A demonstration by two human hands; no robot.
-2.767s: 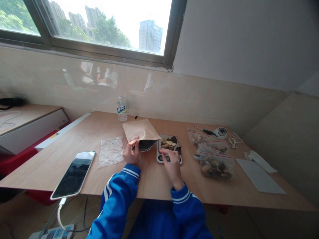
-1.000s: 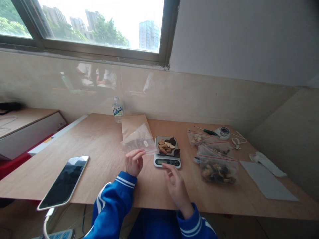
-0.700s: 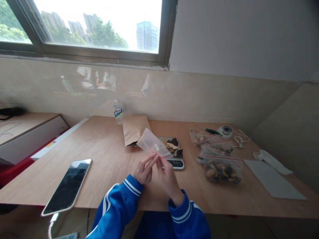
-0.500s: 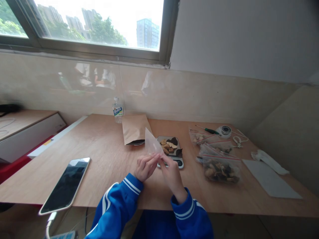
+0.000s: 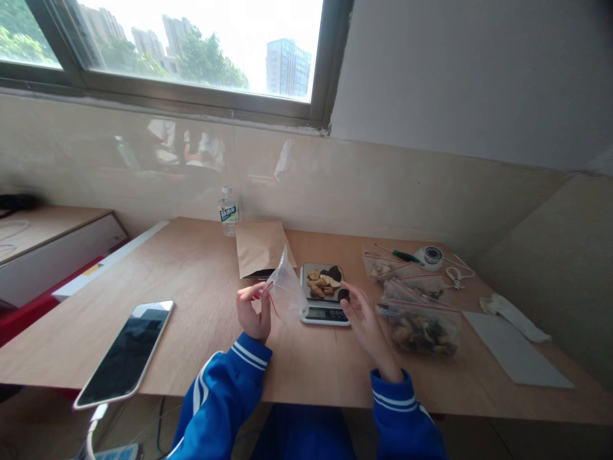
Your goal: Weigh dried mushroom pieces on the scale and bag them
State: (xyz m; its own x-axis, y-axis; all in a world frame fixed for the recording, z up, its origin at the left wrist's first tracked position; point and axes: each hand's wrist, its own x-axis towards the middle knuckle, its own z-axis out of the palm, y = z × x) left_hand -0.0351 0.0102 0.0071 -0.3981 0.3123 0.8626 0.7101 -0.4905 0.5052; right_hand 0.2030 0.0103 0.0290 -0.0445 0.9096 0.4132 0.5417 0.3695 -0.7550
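My left hand (image 5: 253, 312) pinches the red-zipped mouth of a small clear zip bag (image 5: 287, 294) and holds it up just left of a small kitchen scale (image 5: 324, 312). Dried brown and dark pieces (image 5: 324, 282) lie on the scale's platform. My right hand (image 5: 361, 316) reaches toward the right edge of the scale, fingertips at a dark piece (image 5: 343, 294) there; its fingers are apart. A brown paper pouch (image 5: 261, 248) lies flat behind the bag.
A smartphone (image 5: 127, 350) on a cable lies at the table's front left edge. Several filled zip bags (image 5: 419, 319) sit right of the scale, with a screwdriver (image 5: 400, 254), a small round device (image 5: 430, 255) and grey paper (image 5: 510, 348). A water bottle (image 5: 228, 212) stands at the wall.
The left hand picked the clear bag off the table and both hands worked at its mouth. Now the right hand has let go and moved right to the scale; the left still holds the bag.
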